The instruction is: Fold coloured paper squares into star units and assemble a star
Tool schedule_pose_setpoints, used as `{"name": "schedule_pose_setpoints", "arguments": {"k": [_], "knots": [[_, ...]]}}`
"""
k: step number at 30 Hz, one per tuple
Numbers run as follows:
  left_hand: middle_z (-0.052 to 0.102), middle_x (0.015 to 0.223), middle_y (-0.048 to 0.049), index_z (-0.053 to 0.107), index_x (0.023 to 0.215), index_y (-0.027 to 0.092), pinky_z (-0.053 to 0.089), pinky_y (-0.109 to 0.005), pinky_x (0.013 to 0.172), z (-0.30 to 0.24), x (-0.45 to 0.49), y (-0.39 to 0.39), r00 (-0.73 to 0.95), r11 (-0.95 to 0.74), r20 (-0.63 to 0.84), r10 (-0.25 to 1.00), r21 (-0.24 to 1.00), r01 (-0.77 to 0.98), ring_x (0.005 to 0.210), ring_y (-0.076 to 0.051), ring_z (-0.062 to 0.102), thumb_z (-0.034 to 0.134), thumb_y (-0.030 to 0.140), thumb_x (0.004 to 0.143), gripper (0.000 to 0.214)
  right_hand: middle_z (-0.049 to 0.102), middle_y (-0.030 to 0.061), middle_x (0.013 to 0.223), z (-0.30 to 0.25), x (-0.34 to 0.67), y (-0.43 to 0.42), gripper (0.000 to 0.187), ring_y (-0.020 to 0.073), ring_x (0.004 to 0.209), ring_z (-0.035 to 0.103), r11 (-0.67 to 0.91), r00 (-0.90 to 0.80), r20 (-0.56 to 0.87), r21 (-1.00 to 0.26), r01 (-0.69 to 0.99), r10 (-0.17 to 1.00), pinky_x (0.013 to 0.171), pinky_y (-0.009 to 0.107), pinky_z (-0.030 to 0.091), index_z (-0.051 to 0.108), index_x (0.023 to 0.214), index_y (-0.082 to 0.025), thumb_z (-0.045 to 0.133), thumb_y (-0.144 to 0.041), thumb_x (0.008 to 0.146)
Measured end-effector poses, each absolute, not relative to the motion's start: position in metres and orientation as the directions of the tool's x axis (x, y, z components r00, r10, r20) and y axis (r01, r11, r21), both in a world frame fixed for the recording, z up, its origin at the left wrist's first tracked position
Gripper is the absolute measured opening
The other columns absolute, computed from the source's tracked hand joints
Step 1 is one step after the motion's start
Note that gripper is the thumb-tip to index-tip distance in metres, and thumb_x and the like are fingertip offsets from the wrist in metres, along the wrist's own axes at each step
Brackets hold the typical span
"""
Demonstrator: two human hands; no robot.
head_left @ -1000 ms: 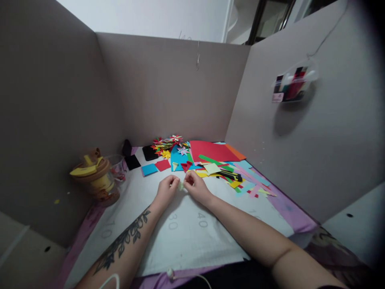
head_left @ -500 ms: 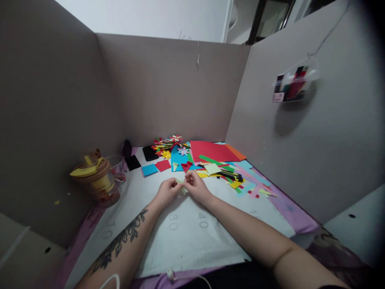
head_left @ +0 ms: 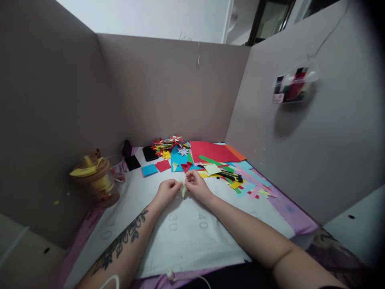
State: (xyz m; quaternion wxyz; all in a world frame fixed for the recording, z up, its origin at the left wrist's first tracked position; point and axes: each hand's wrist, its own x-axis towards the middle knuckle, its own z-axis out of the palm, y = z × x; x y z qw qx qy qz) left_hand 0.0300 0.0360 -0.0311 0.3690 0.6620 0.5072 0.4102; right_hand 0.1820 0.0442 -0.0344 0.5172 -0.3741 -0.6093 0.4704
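Between my two hands is a small pale-green piece of folded paper, held above the white mat. My left hand pinches it from the left with thumb and fingers. From the other side my right hand closes on its right edge. Fingers cover part of the folds. Just beyond the hands lie red folded pieces and a small pale-green folded piece. A pale-green square rests to the right of them.
Paper stars are heaped at the back, beside red sheets. A black-and-yellow cutter lies among paper strips. Blue and red squares lie left. A brown-and-yellow cup stands by the left panel.
The pale-green folded paper has turned between my fingers and now hangs more upright, with more of it showing. Both hands stay in nearly the same place.
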Motion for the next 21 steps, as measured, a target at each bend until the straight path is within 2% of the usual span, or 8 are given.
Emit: {"name": "schedule_pose_setpoints", "arguments": {"k": [5,9,13,15,17,21], "knots": [[0.057,0.059,-0.0001,0.06,0.065,0.014,0.036,-0.021,0.051,-0.027,0.031,0.037,0.091,-0.208,0.189,0.978,0.927,0.313,0.054,-0.012,0.048,0.053,0.035,0.07,0.023,0.045,-0.0093,0.064,-0.038,0.182,0.045,0.023,0.0073,0.043,0.051,0.199,-0.257,0.202,-0.979,-0.035,0.945,0.041,0.018,0.038,0.038,0.087,-0.023,0.052,-0.022,0.068],[0.057,0.06,0.0001,0.058,0.063,0.015,0.037,-0.021,0.052,-0.025,0.027,0.04,0.004,-0.172,0.177,0.984,0.949,0.265,0.057,-0.012,0.05,0.051,0.03,0.066,0.017,0.045,-0.0095,0.064,-0.041,0.18,0.042,0.023,0.007,0.042,0.05,0.156,-0.33,0.16,-0.987,-0.039,0.93,0.039,0.017,0.037,0.038,0.086,-0.023,0.052,-0.021,0.067],[0.056,0.061,0.0006,0.058,0.063,0.016,0.038,-0.021,0.053,-0.028,0.022,0.045,-0.037,-0.181,0.198,0.979,0.946,0.27,0.057,-0.012,0.05,0.049,0.027,0.065,0.014,0.044,-0.009,0.061,-0.043,0.182,0.045,0.017,0.0075,0.043,0.046,0.208,-0.322,0.199,-0.978,-0.004,0.926,0.041,0.019,0.037,0.04,0.079,-0.022,0.051,-0.02,0.067],[0.055,0.06,0.001,0.058,0.064,0.016,0.037,-0.021,0.052,-0.032,0.021,0.046,-0.057,-0.182,0.204,0.977,0.945,0.273,0.057,-0.012,0.05,0.049,0.027,0.066,0.015,0.044,-0.0073,0.061,-0.045,0.185,0.056,0.01,0.0086,0.048,0.046,0.304,-0.25,0.278,-0.95,0.07,0.927,0.046,0.02,0.038,0.041,0.072,-0.02,0.05,-0.018,0.067],[0.055,0.06,0.0012,0.058,0.066,0.016,0.036,-0.021,0.051,-0.035,0.02,0.047,-0.076,-0.168,0.196,0.978,0.946,0.276,0.056,-0.012,0.049,0.048,0.028,0.068,0.016,0.049,-0.0044,0.064,-0.048,0.187,0.072,0.006,0.0113,0.058,0.05,0.398,-0.187,0.363,-0.893,0.211,0.913,0.055,0.023,0.041,0.046,0.069,-0.019,0.048,-0.016,0.065],[0.056,0.061,0.0011,0.059,0.068,0.016,0.036,-0.021,0.051,-0.04,0.019,0.048,-0.094,-0.171,0.211,0.973,0.931,0.322,0.057,-0.012,0.049,0.049,0.03,0.07,0.017,0.06,-0.001,0.072,-0.051,0.188,0.107,0.014,0.0149,0.068,0.055,0.399,-0.134,0.387,-0.768,0.501,0.912,0.064,0.026,0.043,0.056,0.073,-0.019,0.044,-0.013,0.068]]}}
